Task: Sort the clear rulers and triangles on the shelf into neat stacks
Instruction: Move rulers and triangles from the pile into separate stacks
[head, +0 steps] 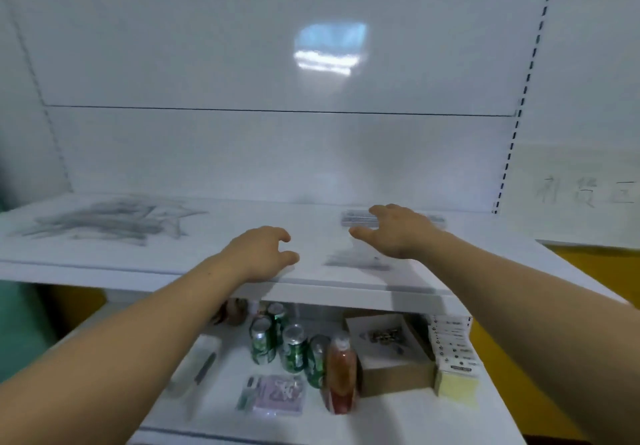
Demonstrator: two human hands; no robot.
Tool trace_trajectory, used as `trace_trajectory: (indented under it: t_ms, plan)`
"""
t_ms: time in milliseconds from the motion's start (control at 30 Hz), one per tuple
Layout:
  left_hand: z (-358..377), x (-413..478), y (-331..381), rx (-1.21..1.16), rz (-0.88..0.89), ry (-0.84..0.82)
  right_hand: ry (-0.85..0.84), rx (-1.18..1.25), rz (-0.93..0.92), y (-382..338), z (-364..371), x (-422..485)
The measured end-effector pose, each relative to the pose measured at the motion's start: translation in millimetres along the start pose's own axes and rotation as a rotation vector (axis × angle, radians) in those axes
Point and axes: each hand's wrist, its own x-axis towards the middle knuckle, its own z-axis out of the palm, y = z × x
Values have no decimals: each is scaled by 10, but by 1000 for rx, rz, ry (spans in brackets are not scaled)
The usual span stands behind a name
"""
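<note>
A loose heap of clear rulers and triangles [104,221] lies on the left of the white shelf [214,271]. A neat stack of clear rulers [356,218] sits at the back right, partly hidden by my right hand [394,230], which hovers over it with relaxed fingers and holds nothing. A small flat pile of clear triangles [356,261] lies near the front edge, just below that hand. My left hand [259,252] rests near the shelf's front edge with fingers loosely curled, empty. The picture is blurred.
Below the shelf a lower board holds several green cans [294,347], an orange bottle [341,372], a cardboard box [391,351], a stack of yellow cards [457,365] and a flat packet [277,394]. A white back panel [277,153] closes the shelf behind.
</note>
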Motion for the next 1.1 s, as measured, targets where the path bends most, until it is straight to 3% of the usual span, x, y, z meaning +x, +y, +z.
trace_trajectory:
  t_ms: [267,433,800,1100]
  plan:
    - [-500,-451,-1882,41,-183,19,-35,29,-245,-2019,371,613]
    - [-785,-627,-2769,97,-291,33,-99,21,-326,-2925,580,917]
    - [-1036,-373,-3946,79,-453,75,-173,12,-459,-4102,1034,1841]
    - [-1076,229,-4566,71,-424,89,-252,45,-572,-4666,1122,2584]
